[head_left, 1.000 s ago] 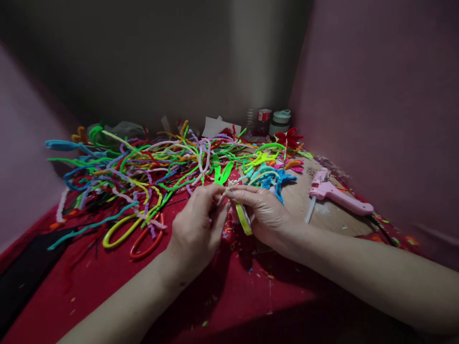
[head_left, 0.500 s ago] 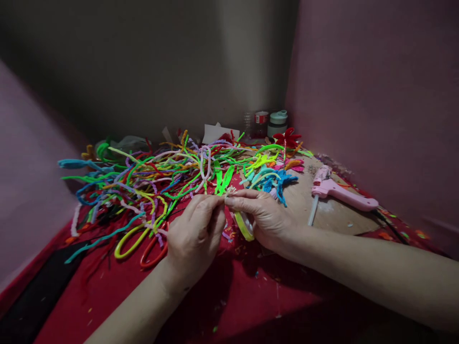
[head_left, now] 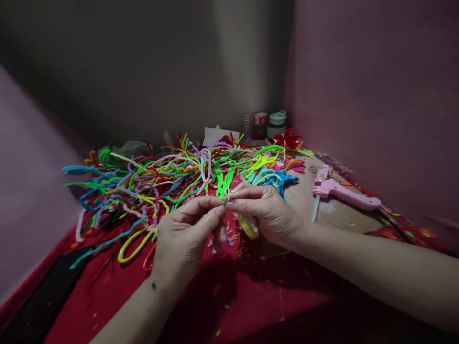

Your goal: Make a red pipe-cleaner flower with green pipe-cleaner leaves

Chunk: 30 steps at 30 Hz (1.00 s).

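Observation:
My left hand (head_left: 182, 239) pinches the base of a small bundle of thin, pale-tipped flower stamens (head_left: 228, 194) between thumb and forefinger. My right hand (head_left: 274, 215) meets it there, thumb and forefinger closed on the same bundle. Hanging from my right hand's curled fingers is a yellow roll of tape (head_left: 248, 228), partly hidden by them. Just beyond my fingertips stand bright green looped pipe-cleaner pieces (head_left: 224, 180). Blue pipe-cleaner shapes (head_left: 283, 179) lie past my right hand.
A tangled heap of colourful pipe cleaners (head_left: 143, 181) spreads across the red cloth (head_left: 229, 306). Yellow (head_left: 124, 255) and red (head_left: 147, 263) handle-like loops stick out near my left wrist. At right, a pink glue gun (head_left: 344, 191) rests on cardboard (head_left: 333, 220). A lidded cup (head_left: 277, 124) stands behind.
My left hand has turned and shifted slightly left, its thumb now extended toward the bundle. The tape roll has tilted a little with my right hand. The view has shifted slightly.

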{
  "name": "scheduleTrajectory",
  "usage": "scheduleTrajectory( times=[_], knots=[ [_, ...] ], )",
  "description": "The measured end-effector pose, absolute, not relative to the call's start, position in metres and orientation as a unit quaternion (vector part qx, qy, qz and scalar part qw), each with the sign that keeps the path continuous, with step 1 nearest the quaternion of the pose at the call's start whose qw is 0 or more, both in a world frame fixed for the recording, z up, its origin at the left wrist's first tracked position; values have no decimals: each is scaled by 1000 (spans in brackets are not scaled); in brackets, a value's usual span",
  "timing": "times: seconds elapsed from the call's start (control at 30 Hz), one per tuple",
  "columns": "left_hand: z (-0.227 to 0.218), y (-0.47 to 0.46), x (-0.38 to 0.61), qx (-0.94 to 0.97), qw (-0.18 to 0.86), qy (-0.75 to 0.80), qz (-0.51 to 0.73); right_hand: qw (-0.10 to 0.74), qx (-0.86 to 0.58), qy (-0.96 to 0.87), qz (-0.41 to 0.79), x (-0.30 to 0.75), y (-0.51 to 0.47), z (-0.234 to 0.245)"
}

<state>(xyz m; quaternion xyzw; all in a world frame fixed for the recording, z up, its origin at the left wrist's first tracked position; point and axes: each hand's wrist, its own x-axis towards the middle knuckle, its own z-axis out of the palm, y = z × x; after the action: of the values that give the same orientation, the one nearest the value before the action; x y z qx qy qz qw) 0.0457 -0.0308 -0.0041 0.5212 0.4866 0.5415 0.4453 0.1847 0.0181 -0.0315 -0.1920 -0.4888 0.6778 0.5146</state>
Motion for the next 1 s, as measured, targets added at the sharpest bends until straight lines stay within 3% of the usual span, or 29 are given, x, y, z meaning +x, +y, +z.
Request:
scheduleTrajectory(
  times=[0.27, 0.43, 0.53, 0.7, 0.77, 0.87, 1.0],
  knots=[
    [-4, -21, 37, 455, 625, 419, 476, 479, -180, -438, 739, 183, 21, -34],
    [-5, -20, 36, 471, 612, 439, 460, 463, -202, -393, 768, 182, 20, -35],
    [-7, -24, 41, 560, 478, 483, 474, 463, -200, -360, 785, 180, 19, -36],
    [-20, -27, 46, 779, -40, 479, 404, 482, -203, -312, 793, 176, 18, -37],
    [-24, -24, 43, 803, -178, 447, 350, 484, -209, -305, 793, 175, 17, -37],
    [-27, -20, 38, 811, -262, 418, 315, 489, -218, -307, 787, 175, 16, -37],
    [-26, -20, 33, 818, -239, 403, 334, 494, -228, -317, 777, 175, 16, -37]
  ],
)
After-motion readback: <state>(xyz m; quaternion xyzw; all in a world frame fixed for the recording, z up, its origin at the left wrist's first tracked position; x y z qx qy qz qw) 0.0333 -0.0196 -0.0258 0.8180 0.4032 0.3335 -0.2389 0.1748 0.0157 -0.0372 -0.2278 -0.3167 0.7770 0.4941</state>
